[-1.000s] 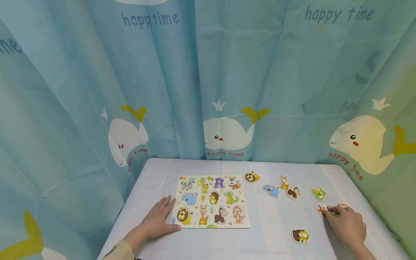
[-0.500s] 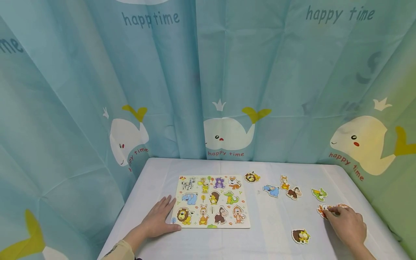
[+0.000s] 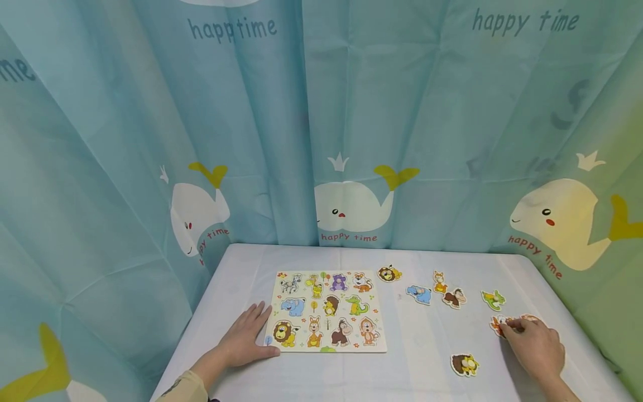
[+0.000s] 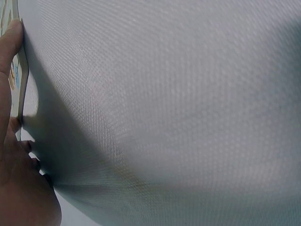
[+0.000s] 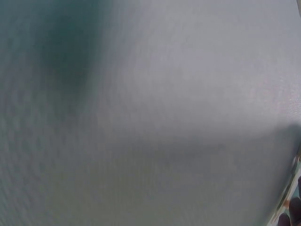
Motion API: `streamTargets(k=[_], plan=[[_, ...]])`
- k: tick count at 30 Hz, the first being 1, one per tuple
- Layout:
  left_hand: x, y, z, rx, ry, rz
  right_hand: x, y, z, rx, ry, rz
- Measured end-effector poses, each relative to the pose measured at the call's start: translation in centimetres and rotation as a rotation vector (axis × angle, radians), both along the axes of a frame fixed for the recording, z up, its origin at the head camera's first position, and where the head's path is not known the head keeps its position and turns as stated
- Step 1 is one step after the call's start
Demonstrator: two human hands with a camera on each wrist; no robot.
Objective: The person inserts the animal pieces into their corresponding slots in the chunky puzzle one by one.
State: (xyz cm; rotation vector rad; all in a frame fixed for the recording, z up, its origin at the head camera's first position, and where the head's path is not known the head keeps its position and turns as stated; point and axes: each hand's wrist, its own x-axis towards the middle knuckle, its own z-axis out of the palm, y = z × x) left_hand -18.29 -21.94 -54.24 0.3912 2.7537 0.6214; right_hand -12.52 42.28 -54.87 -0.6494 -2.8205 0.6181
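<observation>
puzzle board [image 3: 380, 341] lies at twelve o'clock; toward its eight, my left hand [image 3: 246, 339], fingers straight, touches the edge. animals [image 3: 330, 306] fill its face, set-in or printed i cannot tell. at three, my right hand [image 3: 534, 349] curls over an orange-and-white piece [image 3: 497, 325], grip unclear.

- A small curtained-off nook — whether in a home or elsewhere, the views do not tell.
- The curtain [image 3: 271, 111], blue-green, hangs in folds along the far side and both flanks of the tabletop [image 3: 417, 346].
- Printed on it: white whales [image 3: 351, 206] with yellow tails [image 3: 397, 177], small crowns [image 3: 339, 163] and "happy time" lettering [image 3: 349, 238] — a childlike pattern.
- The tabletop is pale, woven-looking up close, and bears a puzzle board [image 3: 326, 338] and loose animal pieces [image 3: 418, 295].
</observation>
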Motion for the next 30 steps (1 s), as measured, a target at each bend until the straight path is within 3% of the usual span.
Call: streamTargets(k=[19,30], plan=[[-0.3,-0.1,-0.3,-0.008,0.001,-0.004,-0.1,-0.4,-0.1,-0.007,0.014,-0.014],[-0.2,0.0,-0.5,-0.009,0.006,-0.001,-0.8,-2.2,0.8,0.014,0.128,0.064]])
